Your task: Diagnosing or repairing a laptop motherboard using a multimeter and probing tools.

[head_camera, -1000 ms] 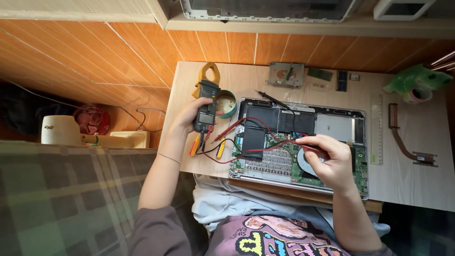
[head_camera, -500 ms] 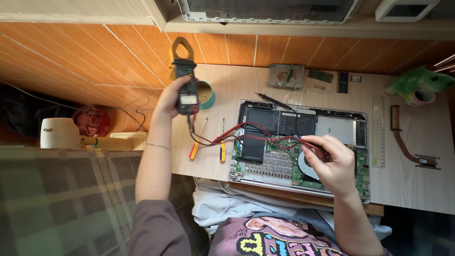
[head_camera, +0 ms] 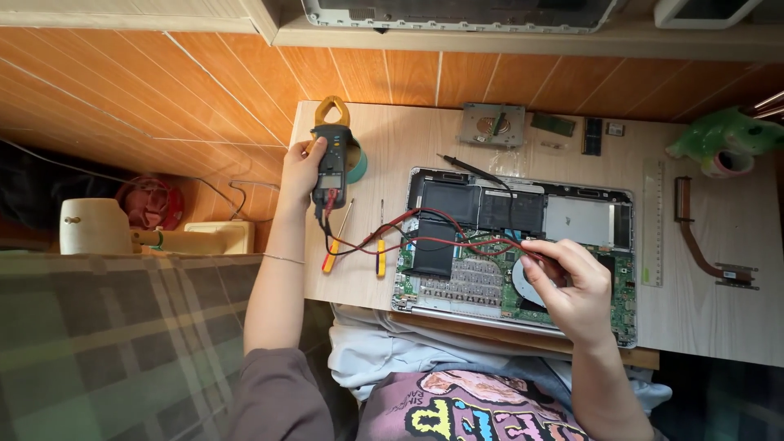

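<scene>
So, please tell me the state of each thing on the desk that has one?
Laptop: bottom cover off, board and battery exposed.
Clamp meter: held in left hand, leads plugged in.
Red probe: held on the board by right hand.
Black probe: lying loose.
Screwdrivers: lying flat, untouched.

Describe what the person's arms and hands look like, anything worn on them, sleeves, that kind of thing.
Both hands are bare, with no gloves. The left hand has a thin bracelet round the wrist, and a brownish-grey short sleeve covers the upper arm only. The right hand shows no ring or band that I can make out, and its forearm is bare down to the frame edge.
</scene>
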